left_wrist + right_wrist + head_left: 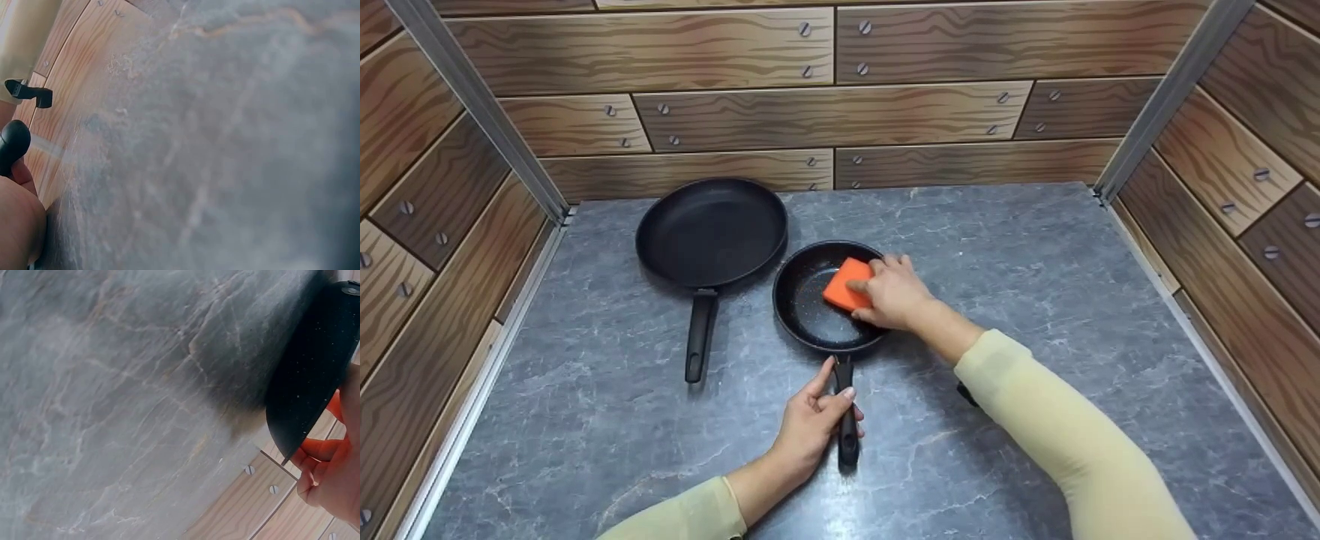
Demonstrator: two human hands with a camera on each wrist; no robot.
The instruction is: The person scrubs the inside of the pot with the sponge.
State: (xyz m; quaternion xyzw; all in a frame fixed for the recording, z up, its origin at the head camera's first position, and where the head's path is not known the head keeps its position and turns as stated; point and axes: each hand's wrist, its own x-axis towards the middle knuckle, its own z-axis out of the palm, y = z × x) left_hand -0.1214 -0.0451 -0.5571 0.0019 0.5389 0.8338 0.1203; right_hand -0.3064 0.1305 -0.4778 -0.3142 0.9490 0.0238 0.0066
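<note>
A small black speckled frying pan [802, 319] sits on the grey marbled table, its handle toward me. My left hand [808, 427] grips that handle [848, 442], thumb across the top. In the left wrist view the handle's end [14, 143] shows beside part of the left hand [19, 219]. Inside the pan, my right hand [896, 294] holds an orange sponge [844, 283] against the right part of the base. From the right wrist view I see the pan's outer wall [309, 377] and the right hand [337, 478] over its rim; most of the sponge is hidden there.
A larger black frying pan [712, 232] lies to the left and farther back, its handle [701, 337] pointing toward me. Wood-patterned walls [735, 120] enclose the table [1020, 247] at the back and both sides, with metal posts [1162, 97] in the corners.
</note>
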